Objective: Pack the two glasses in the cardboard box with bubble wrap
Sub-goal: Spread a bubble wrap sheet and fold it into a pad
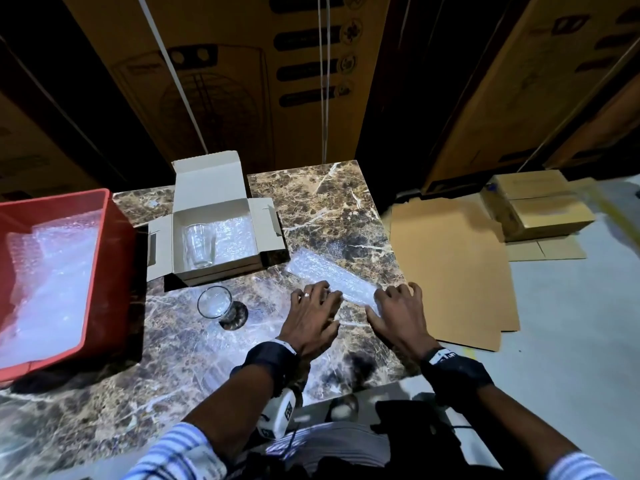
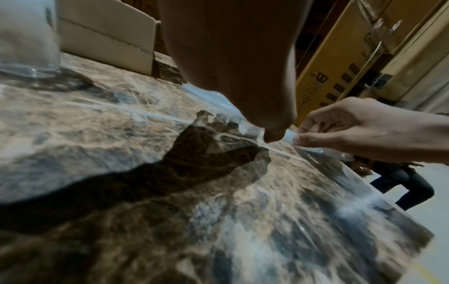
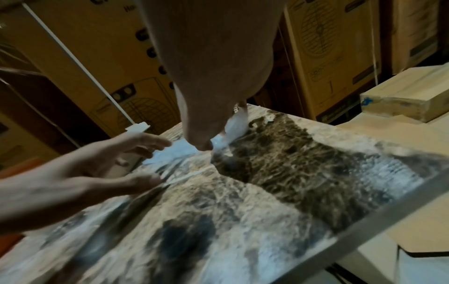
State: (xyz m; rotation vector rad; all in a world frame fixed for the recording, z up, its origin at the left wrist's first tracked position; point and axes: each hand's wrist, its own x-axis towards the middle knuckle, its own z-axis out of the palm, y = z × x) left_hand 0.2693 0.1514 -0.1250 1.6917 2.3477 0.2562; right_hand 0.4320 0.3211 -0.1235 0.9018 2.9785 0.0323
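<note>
An open cardboard box (image 1: pixel 207 185) stands at the back of the marble table (image 1: pixel 329 209). One clear glass (image 1: pixel 199 245) stands inside it beside a piece of bubble wrap (image 1: pixel 237 235). The second glass (image 1: pixel 214 302) stands on the table in front of the box, left of my hands. A long strip of bubble wrap (image 1: pixel 329 277) lies flat to the right of the box. My left hand (image 1: pixel 320 296) rests spread on the strip's near left part. My right hand (image 1: pixel 391 299) pinches the strip's right end between thumb and fingers (image 2: pixel 306 138).
A red bin (image 1: pixel 114 271) holding more bubble wrap (image 1: pixel 45 271) sits at the table's left edge. Flat cardboard (image 1: pixel 450 265) and small sealed cartons (image 1: pixel 536 209) lie on the floor to the right. Tall printed cartons (image 1: pixel 242 64) stand behind the table.
</note>
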